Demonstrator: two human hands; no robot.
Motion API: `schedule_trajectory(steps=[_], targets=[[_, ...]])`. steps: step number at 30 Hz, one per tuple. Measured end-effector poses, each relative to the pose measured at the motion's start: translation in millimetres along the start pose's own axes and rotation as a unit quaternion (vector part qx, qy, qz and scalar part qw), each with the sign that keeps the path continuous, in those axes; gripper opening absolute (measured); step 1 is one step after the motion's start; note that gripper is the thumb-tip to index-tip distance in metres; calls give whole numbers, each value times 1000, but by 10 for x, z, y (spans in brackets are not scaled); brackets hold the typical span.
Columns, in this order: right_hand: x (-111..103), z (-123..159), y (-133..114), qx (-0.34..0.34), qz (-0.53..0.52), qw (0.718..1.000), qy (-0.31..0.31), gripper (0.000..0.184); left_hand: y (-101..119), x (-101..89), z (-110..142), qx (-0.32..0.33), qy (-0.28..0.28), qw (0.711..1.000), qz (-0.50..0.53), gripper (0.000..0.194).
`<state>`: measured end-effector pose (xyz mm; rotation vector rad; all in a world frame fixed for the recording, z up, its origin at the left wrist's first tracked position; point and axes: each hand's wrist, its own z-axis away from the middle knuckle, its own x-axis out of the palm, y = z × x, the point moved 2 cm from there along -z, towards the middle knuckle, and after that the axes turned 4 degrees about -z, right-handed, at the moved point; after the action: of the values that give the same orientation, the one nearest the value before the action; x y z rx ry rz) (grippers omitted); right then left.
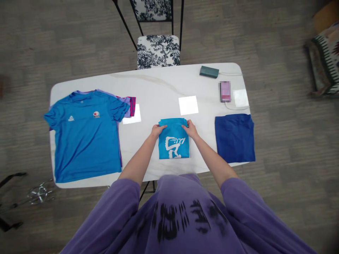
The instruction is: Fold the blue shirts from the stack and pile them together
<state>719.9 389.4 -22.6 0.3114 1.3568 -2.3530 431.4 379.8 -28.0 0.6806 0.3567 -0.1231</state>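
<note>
A folded light-blue shirt (pixel 173 139) with a white print lies at the near middle of the white table (pixel 159 84). My left hand (pixel 157 130) grips its far left corner with curled fingers. My right hand (pixel 190 128) pinches its far right corner the same way. A blue t-shirt (pixel 86 135) lies spread flat on the left, on top of a purple garment and a pink one whose edges show at its right. A folded dark-blue garment (pixel 234 137) rests at the right edge.
A phone (pixel 225 91) with a cable and a teal power bank (pixel 209 71) sit at the far right of the table. A patterned chair (pixel 158 50) stands behind the table. A striped cushion seat (pixel 327 60) is at the far right on the floor.
</note>
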Motion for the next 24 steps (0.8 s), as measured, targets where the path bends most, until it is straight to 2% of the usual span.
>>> schedule_trajectory(steps=[3,6,10,14,17,19,22,24], targets=[[-59,382,-80,-37,-86,996,-10,51,-13,-143,435,14,-37,998,48,53],[-173,943,-169,-68,-161,985,-5,59,-90,-327,1020,70,-50,992,92,64],[-425,1908,-236,-98,-227,969,21,67,-275,-518,1936,164,-59,979,107,67],[-751,2941,-198,-110,-244,962,59,71,-389,-525,2922,247,-103,961,75,59],[-1057,3629,-72,-118,-245,956,107,70,-365,-356,3609,270,-153,949,58,52],[-1327,4006,57,-125,-239,952,143,68,-295,-146,3988,262,-188,946,48,52],[-1895,4387,292,-148,-214,945,198,60,-106,328,4389,254,-252,932,52,56],[-2383,4463,472,-160,-190,939,236,55,68,747,4515,263,-290,918,64,57]])
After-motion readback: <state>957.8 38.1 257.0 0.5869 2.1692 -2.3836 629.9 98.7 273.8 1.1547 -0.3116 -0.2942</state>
